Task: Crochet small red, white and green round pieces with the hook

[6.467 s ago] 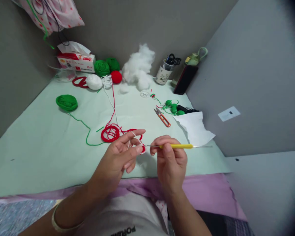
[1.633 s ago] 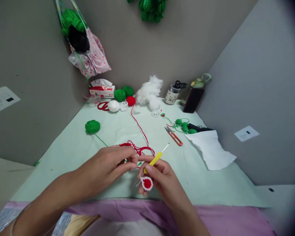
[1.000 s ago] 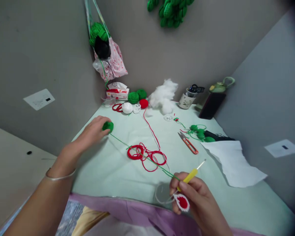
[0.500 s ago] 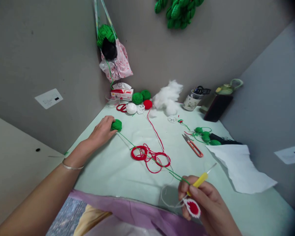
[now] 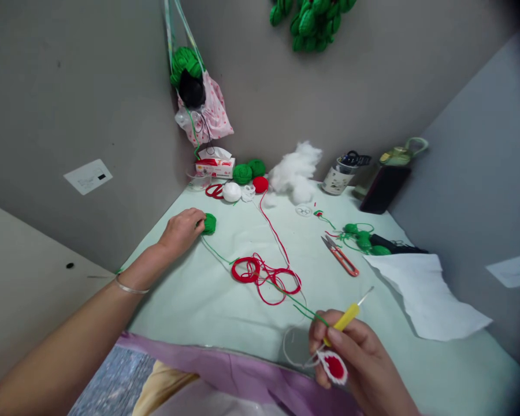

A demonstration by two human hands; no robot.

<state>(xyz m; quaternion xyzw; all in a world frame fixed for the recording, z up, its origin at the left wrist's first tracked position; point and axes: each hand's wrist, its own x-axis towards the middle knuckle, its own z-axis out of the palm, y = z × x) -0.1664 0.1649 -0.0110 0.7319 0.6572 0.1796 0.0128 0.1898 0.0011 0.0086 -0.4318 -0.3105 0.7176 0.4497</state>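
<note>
My left hand is at the left of the table, its fingers curled against the near side of a ball of green yarn. From that ball a green strand runs slackly across the red yarn to my right hand. My right hand is closed on a crochet hook with a yellow handle, its metal tip pointing up and right. Beneath the handle, the same fingers hold a small red crocheted piece with a white border. A loose white yarn tail loops out beside it.
Orange thread snips lie right of centre, beside a white paper sheet. Farther back are white stuffing, a red yarn ball, a white yarn ball, a tissue box, a tool jar and a bottle.
My left fingers have drawn in at the near side of the green ball, and the green strand has slackened. My right hand has shifted slightly left with the hook and crocheted piece.
</note>
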